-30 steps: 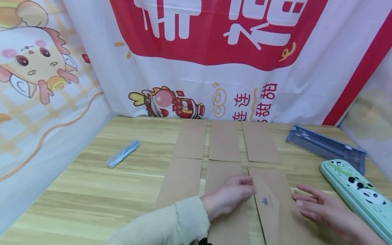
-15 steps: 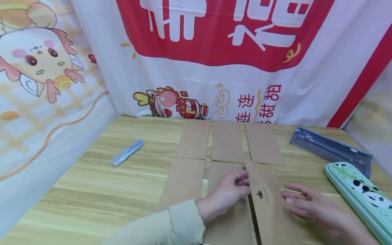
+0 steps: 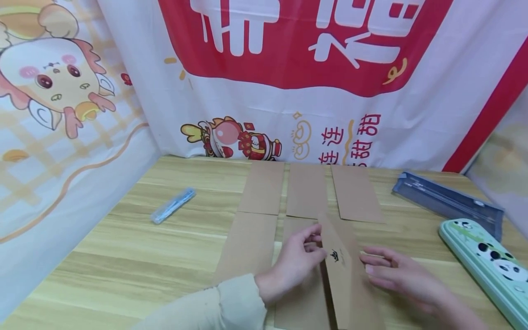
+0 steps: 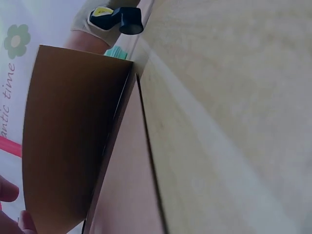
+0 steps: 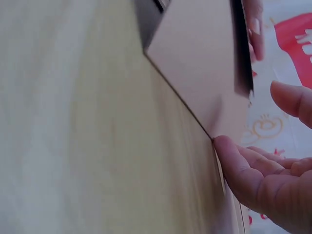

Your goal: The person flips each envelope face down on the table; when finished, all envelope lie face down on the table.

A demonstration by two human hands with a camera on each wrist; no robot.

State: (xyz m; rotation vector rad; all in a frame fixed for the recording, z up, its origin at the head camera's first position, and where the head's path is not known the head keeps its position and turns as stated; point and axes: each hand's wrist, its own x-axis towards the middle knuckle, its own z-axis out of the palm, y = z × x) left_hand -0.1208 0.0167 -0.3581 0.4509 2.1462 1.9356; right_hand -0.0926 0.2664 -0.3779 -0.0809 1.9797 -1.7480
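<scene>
A brown kraft-paper envelope [image 3: 340,275], its slanted flap printed with a small crown, stands with its left side tipped up, overlapping the front middle brown piece [image 3: 294,298]. My left hand [image 3: 293,259] holds the raised left edge with bent fingers. In the left wrist view the envelope [image 4: 73,131] rises like a wall above the surface, fingertips at its edge. On the opposite side, my right hand [image 3: 406,277] reaches in with fairly straight fingers. The right wrist view shows a fingertip of that hand [image 5: 273,185] against the envelope's edge, the thumb raised apart from it.
Several flat brown pieces [image 3: 261,188] lie in rows on the wood-grain table [image 3: 123,256]. A small clear case with blue contents [image 3: 173,205] lies to the left. At right are a dark blue translucent pouch [image 3: 445,195] and a mint panda case [image 3: 484,256]. Printed cloths hang behind.
The envelope has shifted left with both hands and tipped up more steeply, now overlapping the middle piece. The view has turned slightly left; the other things stay where they lie.
</scene>
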